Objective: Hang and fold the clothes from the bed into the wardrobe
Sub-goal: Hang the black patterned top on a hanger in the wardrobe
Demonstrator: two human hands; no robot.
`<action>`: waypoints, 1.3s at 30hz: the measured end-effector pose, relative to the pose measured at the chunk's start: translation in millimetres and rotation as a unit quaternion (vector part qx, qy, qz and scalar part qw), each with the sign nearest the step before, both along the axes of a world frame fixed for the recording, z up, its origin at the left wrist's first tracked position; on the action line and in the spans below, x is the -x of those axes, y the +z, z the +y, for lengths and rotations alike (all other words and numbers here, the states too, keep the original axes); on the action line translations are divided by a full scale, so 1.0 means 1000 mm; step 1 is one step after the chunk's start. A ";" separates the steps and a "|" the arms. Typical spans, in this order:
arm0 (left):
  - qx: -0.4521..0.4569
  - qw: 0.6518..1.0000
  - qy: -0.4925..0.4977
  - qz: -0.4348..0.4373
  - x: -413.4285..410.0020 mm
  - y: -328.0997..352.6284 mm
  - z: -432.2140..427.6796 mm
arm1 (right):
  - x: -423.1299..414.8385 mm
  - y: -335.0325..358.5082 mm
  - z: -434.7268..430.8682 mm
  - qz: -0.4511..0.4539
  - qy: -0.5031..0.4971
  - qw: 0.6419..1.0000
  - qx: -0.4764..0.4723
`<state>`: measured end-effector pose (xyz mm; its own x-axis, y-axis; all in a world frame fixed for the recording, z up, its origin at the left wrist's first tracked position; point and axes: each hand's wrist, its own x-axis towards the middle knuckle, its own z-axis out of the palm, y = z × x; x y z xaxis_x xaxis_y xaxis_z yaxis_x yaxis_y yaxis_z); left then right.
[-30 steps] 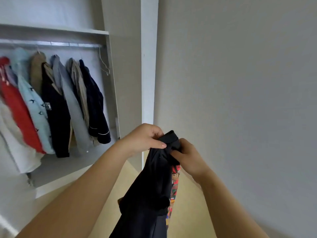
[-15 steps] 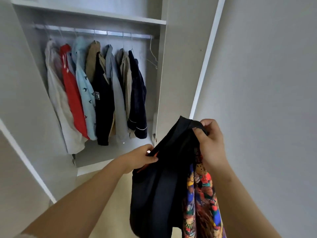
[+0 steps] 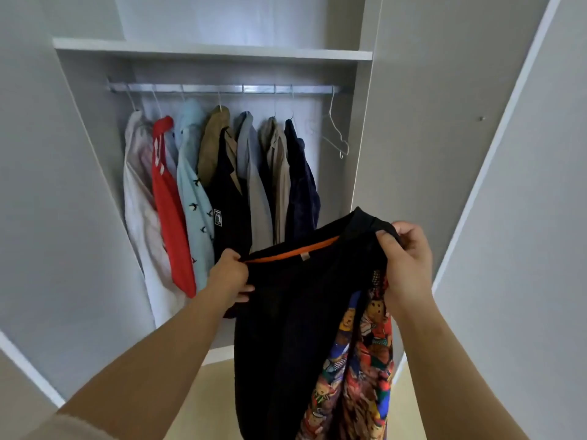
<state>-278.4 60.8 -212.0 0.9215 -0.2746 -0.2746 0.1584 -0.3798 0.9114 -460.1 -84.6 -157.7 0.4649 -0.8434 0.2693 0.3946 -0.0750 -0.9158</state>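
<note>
Eight or so hung: we count about eight garments on the rail (image 3: 222, 88), packed close, from a white one (image 3: 139, 211) at the left to a navy jacket (image 3: 301, 192) at the right
One hanger free: an empty wire hanger (image 3: 336, 134) hangs at the rail's right end, near the navy jacket but apart from it
In hand: a black garment (image 3: 295, 312) with an orange band (image 3: 292, 252) inside its top edge, held up before the open wardrobe (image 3: 79, 185), lower than the hung row and on no hanger
Left hand: our left hand (image 3: 230, 276) has its fingers curled round the top edge at the lower end of the orange band
Right hand: our right hand (image 3: 408, 258), raised higher, pinches the other end of that edge between thumb and bent fingers
Second piece: a bright patterned cloth (image 3: 359, 360) hangs under the right hand, against the black garment; we cannot tell whether that hand grips it too, or whether it is a separate garment
Done, as we judge: most of the hanging, given how full the rail is
Left to do: get the black garment onto the free hanger and up on the rail, then deal with the patterned cloth
Folded clothes: none that we can see; the shelf (image 3: 209, 52) above the rail shows only its underside and front edge
Bed: out of view, so we cannot say how many clothes wait there
</note>
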 end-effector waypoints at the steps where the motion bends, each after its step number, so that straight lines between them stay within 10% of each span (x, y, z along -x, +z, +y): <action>1: 0.094 0.994 0.046 0.041 -0.013 0.011 -0.010 | -0.017 0.002 -0.011 -0.001 -0.002 1.000 -0.008; 7: 0.448 0.862 0.143 0.187 -0.076 0.081 -0.039 | -0.110 0.004 -0.057 -0.043 -0.066 0.994 -0.071; 20: 0.723 0.657 0.104 0.185 -0.234 0.133 -0.078 | -0.312 0.000 -0.083 0.018 -0.006 0.996 -0.090; 29: 0.690 0.704 0.037 0.165 -0.331 0.183 -0.141 | -0.413 0.026 -0.117 -0.054 0.027 0.998 -0.027; 39: 0.771 0.610 0.069 0.169 -0.358 0.182 -0.224 | -0.447 0.035 -0.241 -0.019 -0.135 0.989 0.054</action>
